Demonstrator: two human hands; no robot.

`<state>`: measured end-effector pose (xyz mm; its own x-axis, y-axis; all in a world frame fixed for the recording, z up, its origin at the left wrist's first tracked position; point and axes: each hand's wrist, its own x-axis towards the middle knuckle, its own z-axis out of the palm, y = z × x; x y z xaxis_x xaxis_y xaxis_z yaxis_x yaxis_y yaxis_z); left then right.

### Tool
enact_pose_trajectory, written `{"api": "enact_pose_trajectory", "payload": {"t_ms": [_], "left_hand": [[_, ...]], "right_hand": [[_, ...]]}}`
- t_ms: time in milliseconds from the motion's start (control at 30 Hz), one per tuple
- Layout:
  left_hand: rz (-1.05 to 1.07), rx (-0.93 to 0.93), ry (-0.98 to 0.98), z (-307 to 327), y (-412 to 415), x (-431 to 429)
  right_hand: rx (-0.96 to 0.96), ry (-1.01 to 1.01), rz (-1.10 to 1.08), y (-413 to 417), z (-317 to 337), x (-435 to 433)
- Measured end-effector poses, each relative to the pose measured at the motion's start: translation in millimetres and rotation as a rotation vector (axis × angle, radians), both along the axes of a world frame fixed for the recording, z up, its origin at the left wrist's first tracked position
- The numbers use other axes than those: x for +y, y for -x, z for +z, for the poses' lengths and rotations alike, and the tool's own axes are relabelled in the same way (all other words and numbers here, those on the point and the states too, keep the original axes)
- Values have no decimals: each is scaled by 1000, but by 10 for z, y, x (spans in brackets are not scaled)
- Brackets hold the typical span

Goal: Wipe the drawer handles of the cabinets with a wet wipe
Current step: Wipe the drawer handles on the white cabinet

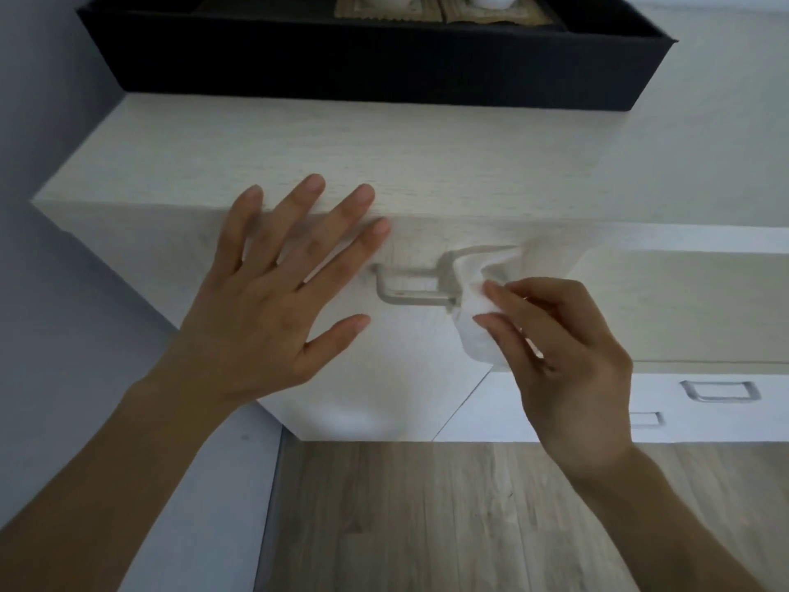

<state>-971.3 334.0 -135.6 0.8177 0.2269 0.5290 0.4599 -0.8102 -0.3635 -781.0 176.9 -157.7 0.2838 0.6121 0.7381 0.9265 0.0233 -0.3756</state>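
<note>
Your right hand (568, 356) pinches a bunched wet wipe (478, 331) between thumb and fingertips and presses it round the right end of the handle (410, 292). That handle sits high on the drawer front (384, 378), just under the cabinet (256, 147) top's front edge. Your left hand (273, 301) lies spread and flat, fingers straight and apart, across that front edge beside the handle's left end. It grips nothing.

I judge the job barely begun. The wipe covers only the right end, and the bar's middle and left end are bare. A second handle (719, 390) and a third handle (647, 418), low on the drawers to the right, are untouched.

The handle's long axis runs left to right along the drawer front, and its bar stands out toward you.
</note>
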Motion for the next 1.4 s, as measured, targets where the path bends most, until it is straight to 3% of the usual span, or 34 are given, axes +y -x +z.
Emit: {"api": "enact_pose_trajectory", "payload": {"t_ms": [433,1033,1400], "left_hand": [[-23,-51,-83,-121,-58,104],[-37,-38,5,-57,-29,47],[-36,-42,16,-48,-29,35]], "right_hand": [[-130,-91,43,15,-25,191],[-384,-113,41,163,-109,249],[-343,-83,87,152,-62,268]]}}
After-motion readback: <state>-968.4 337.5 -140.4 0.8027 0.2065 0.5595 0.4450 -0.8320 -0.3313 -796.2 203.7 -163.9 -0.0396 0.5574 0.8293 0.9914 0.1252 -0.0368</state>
